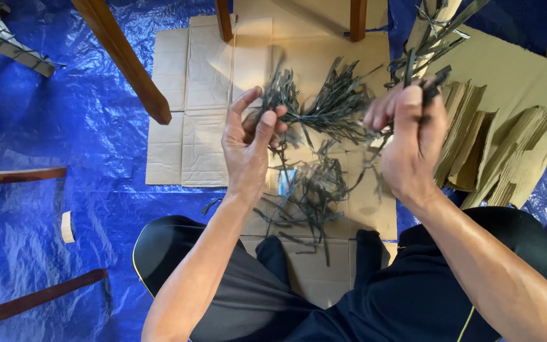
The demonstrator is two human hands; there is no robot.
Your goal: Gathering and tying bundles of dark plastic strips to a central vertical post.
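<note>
A single view is given, taken from a camera worn on the head and aimed steeply down past the chest and knees to the floor. The hands are seen close, at mid-frame, with the forearms entering from the lower edge. The flattened cardboard [210,95] fills the upper centre, and the blue tarpaulin [64,126] the left side and right edge. No second view is supplied.

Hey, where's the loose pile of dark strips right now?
In the head view, the loose pile of dark strips lies on the flattened cardboard at centre, below the bundle of dark strips held between the left hand and right hand.
</note>
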